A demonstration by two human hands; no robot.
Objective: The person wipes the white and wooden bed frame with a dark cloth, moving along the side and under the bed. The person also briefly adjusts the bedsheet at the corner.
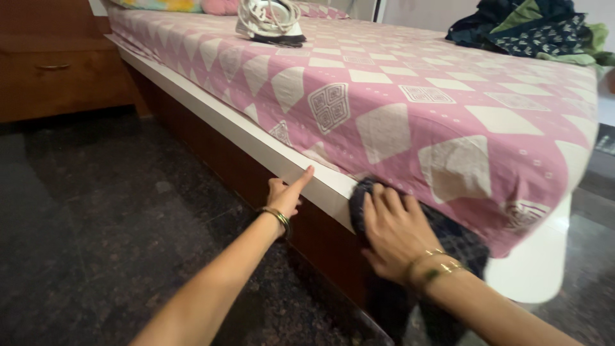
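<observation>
My right hand (394, 230) lies flat on a dark blue checked cloth (458, 240), pressing it against the white edge of the bed frame (256, 138) below the mattress corner. My left hand (286, 193) is at the same white edge, index finger stretched up against it and the other fingers curled under the ledge. It holds nothing. Both wrists carry gold bangles. The mattress is covered by a pink sheet with white diamond shapes (384, 96), which hangs over the cloth at the corner.
A white and dark clothes iron (269, 22) lies on the bed's far side. A heap of dark and green clothes (532, 29) lies at the far right. A brown wooden bedside cabinet (57, 70) stands left. The floor (96, 224) is dark speckled stone.
</observation>
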